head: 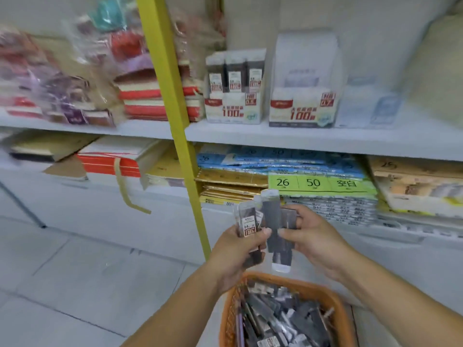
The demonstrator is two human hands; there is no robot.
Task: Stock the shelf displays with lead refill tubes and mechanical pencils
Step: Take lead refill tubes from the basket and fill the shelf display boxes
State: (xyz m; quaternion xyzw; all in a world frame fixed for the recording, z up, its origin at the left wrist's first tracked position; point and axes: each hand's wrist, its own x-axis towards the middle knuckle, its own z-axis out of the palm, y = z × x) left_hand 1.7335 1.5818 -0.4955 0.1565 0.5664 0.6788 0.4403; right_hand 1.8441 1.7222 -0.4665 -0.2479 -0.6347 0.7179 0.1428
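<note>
While the yellow post (pixel 175 96) of the rack stands off to the left of the knuckles, the left hand (pixel 240 249) has its fingers curled round a small fan of lead refill tubes (pixel 248 224). Its thumb is pressed on the front one, whose label reads 0.5. Just right of that thumb tip stands a dark tube (pixel 275 229), upright with its plain back showing. The right hand (pixel 310 236) pinches it between thumb and curled fingers, and the two thumb tips nearly meet. Whether the left fingers touch this tube too, I cannot tell.

Directly under both sets of fingers sits the orange basket (pixel 333 296), heaped with more of the same tubes.

It looks like the sorting step, with tubes lifted out of the basket and squared up into a handful, none of them yet on the shelf (pixel 375 144). High above the left fingertips, the left display box (pixel 234 108), marked 0.5, holds a row of tubes. Above the right fingertips, the right display box (pixel 300 108), marked 0.7, seems bare inside, though blur makes that uncertain.

Next, I'd say, the size on each tube needs reading. Then the handful goes up to the matching box, slotted in upright with labels facing out.
</note>
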